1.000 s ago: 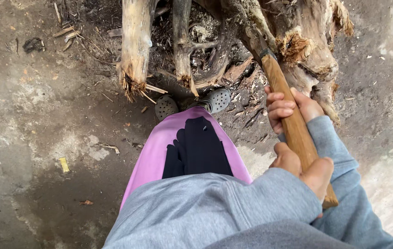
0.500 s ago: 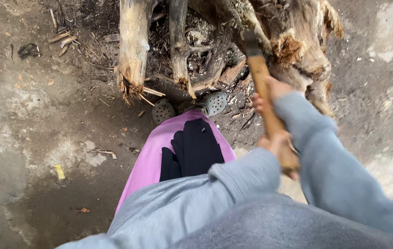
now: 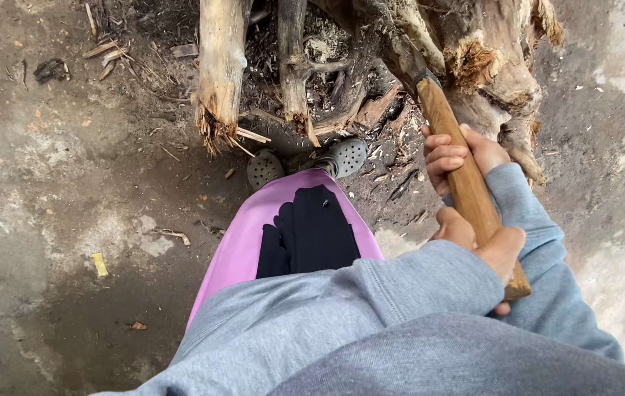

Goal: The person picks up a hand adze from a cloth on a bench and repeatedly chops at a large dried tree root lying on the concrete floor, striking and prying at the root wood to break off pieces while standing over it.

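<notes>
Split log ends (image 3: 218, 110) lie at eleven o'clock, with grey perforated clogs (image 3: 265, 167) below them. The wooden handle (image 3: 466, 183) runs from one o'clock toward four, its head buried in the stump (image 3: 503, 66). It is clamped by both hands: the left hand (image 3: 485, 246) lower, the right hand (image 3: 455, 154) higher. Compared with half a second earlier, the handle has been drawn back and the arms lowered, so the tool is seated in wood.

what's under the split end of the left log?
Under the left log lie splinters and dirt ground, with a grey perforated shoe just below. The ground directly beneath the log is covered.
</notes>
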Motion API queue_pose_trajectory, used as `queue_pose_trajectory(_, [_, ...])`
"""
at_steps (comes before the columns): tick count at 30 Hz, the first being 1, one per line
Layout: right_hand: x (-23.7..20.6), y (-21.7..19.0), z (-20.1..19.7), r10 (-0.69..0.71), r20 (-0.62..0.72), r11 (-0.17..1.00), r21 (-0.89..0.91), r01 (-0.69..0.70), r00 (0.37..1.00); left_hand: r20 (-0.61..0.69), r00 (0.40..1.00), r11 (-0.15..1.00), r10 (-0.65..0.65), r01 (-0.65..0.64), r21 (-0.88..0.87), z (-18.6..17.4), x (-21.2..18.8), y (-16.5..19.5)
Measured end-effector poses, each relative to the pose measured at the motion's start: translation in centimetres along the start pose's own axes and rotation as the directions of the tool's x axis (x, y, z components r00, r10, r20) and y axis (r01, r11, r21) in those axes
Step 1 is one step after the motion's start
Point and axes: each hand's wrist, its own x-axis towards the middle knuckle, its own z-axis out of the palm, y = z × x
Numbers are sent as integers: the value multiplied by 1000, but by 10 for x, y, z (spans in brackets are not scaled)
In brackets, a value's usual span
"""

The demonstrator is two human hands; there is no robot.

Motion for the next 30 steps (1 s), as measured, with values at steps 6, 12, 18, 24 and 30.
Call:
queue_pose_trajectory(6, [2, -5, 12, -11, -22, 999, -42, 10, 1000, 51, 999, 1000, -5, 5, -12, -4, -4, 25])
queue_pose_trajectory(12, [0, -17, 16, 5, -56, 1000, 21, -3, 998, 59, 998, 1000, -22, 24, -20, -2, 0, 34])
queue_pose_trajectory(18, [-1, -23, 25, 12, -76, 999, 54, -8, 997, 65, 997, 999, -36, 37, -20, 1, -2, 42])
queue_pose_trajectory(24, [-2, -38, 30, 55, -104, 998, 23, -53, 993, 77, 996, 997, -47, 51, -60, 8, 5, 60])
queue_pose_trajectory(30, [37, -54, 43, 61, -158, 998, -1, -62, 986, 8, 998, 990, -68, 68, -122, 6, 32, 89])
